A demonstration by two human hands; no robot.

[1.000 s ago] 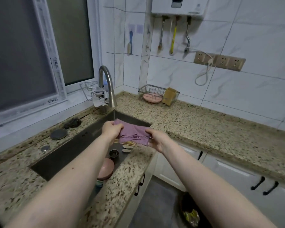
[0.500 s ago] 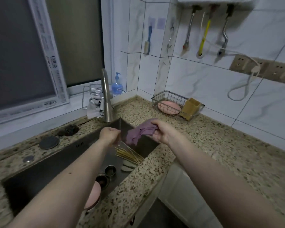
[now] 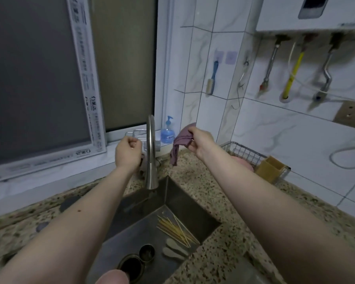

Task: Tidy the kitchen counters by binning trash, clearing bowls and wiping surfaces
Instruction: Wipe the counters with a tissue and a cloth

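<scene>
Right hand point(image 3: 199, 142): grips purple cloth point(image 3: 179, 143), raised above counter point(image 3: 219, 193).
Left hand point(image 3: 128, 153): fingers curled, beside faucet point(image 3: 151, 154).
Sink point(image 3: 184, 203): chopsticks point(image 3: 175, 229), spoons point(image 3: 174, 249), two cups point(image 3: 147, 252).
Sill: soap bottle point(image 3: 167, 132).

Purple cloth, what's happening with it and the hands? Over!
Right hand grips purple cloth, dangling above the counter. Left hand curled, holding nothing, beside faucet. Nothing in the way.
</scene>
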